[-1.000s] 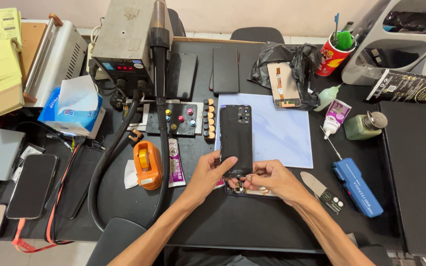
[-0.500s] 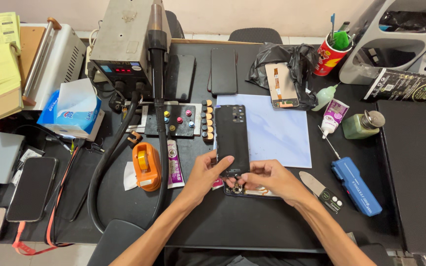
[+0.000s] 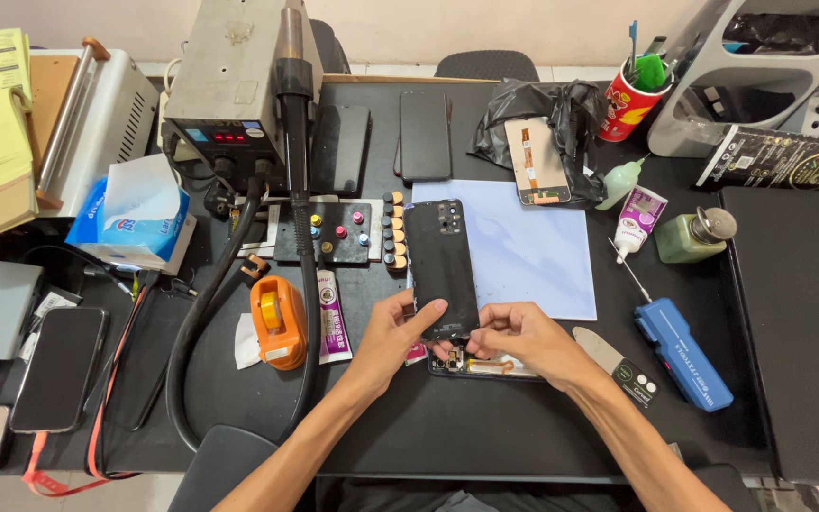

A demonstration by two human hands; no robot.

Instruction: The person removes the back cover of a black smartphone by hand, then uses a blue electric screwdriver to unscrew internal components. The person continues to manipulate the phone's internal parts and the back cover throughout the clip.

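Both bare forearms reach up from the lower edge and converge at the middle. The left hand [image 3: 392,332] is curled, thumb stretched rightward on top, fingers tucked beneath. The right hand [image 3: 521,338] is loosely fisted, knuckles up, fingertips pinching close beside the left thumb.

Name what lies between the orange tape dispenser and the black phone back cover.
In the head view, a pink-and-white glue tube lies between the orange tape dispenser and the black phone back cover.

Phone repair bench: hot-air station [image 3: 239,85], phones [image 3: 57,365]
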